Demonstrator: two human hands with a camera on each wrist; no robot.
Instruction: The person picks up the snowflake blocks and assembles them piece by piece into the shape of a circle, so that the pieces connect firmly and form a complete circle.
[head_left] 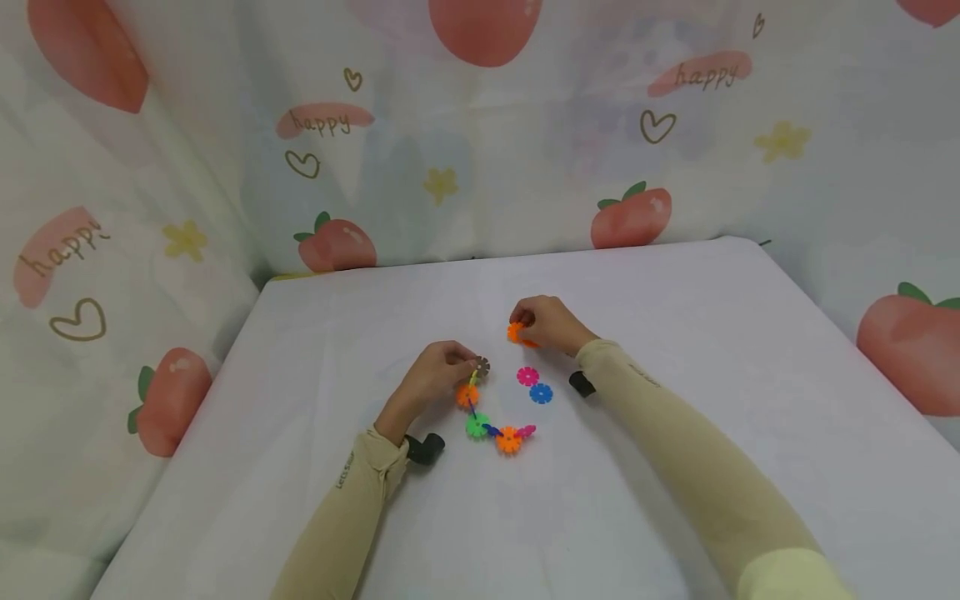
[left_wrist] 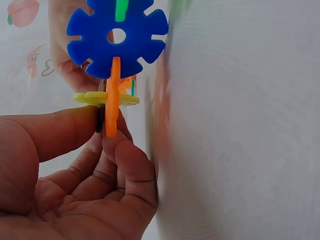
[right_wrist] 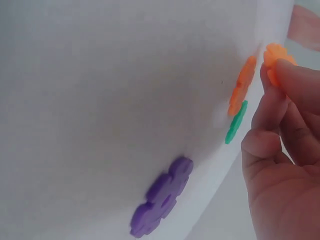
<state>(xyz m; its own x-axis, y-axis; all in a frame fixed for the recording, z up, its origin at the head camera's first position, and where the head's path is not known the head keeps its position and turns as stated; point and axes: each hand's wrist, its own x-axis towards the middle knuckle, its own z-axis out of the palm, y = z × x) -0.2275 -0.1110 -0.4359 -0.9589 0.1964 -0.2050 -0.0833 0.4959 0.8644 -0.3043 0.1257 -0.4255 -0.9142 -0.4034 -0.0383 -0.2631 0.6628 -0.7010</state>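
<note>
My left hand (head_left: 442,369) pinches a dark grey notched disc (head_left: 483,367) between thumb and fingers. That disc is at the upper end of a curved chain of interlocking discs: a yellow disc (left_wrist: 82,97), an orange disc (head_left: 467,396), a blue disc (left_wrist: 145,35), a green disc (head_left: 477,426), then a dark blue disc, another orange disc (head_left: 508,440) and a pink one (head_left: 528,431). Farther back, my right hand (head_left: 551,323) pinches a loose orange disc (right_wrist: 273,56) between thumb and fingertips. Close by it lies a second orange disc (right_wrist: 243,86).
A loose pink disc (head_left: 528,377) and a light blue disc (head_left: 541,393) lie right of the chain. The right wrist view also shows a green disc (right_wrist: 236,122) and a purple disc (right_wrist: 162,197) on the white tablecloth (head_left: 675,308). Patterned cloth hangs behind.
</note>
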